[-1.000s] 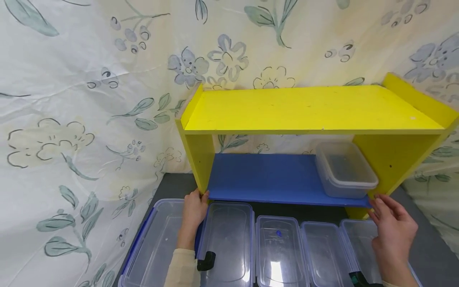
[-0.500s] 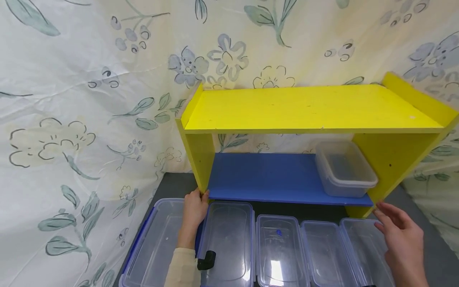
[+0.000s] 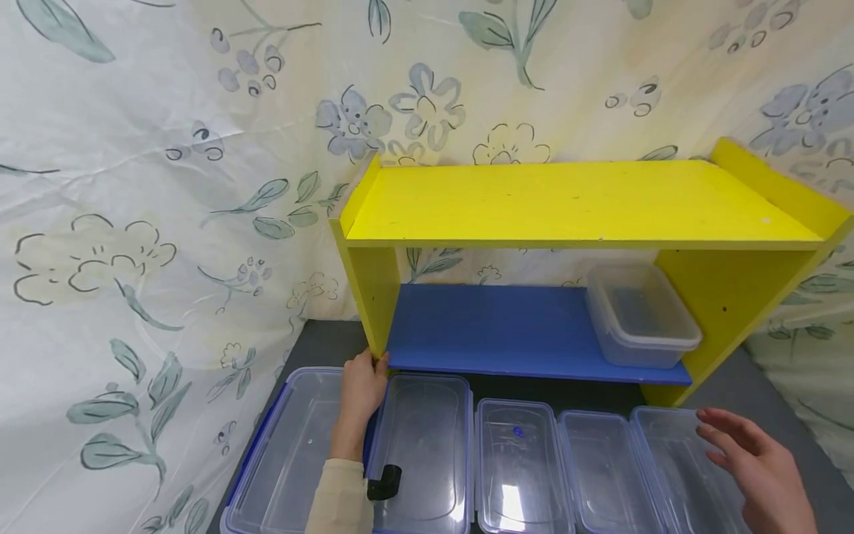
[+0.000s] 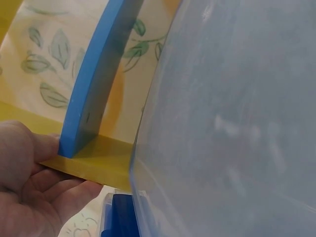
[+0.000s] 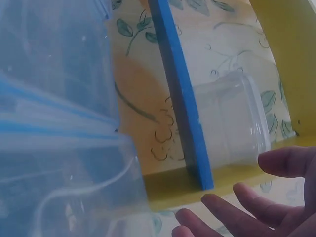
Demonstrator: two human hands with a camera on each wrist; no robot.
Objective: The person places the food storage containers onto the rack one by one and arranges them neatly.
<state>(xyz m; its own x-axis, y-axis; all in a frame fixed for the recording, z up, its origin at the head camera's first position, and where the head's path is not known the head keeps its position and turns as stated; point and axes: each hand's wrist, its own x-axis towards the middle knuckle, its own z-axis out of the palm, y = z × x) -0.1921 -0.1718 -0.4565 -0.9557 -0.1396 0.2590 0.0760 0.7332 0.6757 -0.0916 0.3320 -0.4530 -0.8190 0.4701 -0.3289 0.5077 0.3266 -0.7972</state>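
A yellow shelf unit [image 3: 580, 200] with a blue middle board [image 3: 494, 326] stands against the fabric backdrop. My left hand [image 3: 362, 400] grips the front edge of its left side panel, level with the blue board. In the left wrist view the thumb of that left hand [image 4: 29, 182] lies inside the panel and its fingers outside. The right hand [image 3: 760, 463] is apart from the unit, below its right front corner, fingers spread and loosely bent, holding nothing. A clear plastic container [image 3: 643, 319] with a lid sits at the blue board's right end.
Several clear lidded boxes stand in a row before the unit: a large one [image 3: 293, 445] at left, a tall one [image 3: 427, 445], then smaller ones [image 3: 523, 467] rightward. Dark tabletop [image 3: 327, 341] shows beside the unit. Patterned fabric [image 3: 200, 185] hangs behind and at both sides.
My right hand has let go of the unit's right front edge and moved down and to the right, away from it. The left hand keeps its grip. The unit looks almost unmoved.
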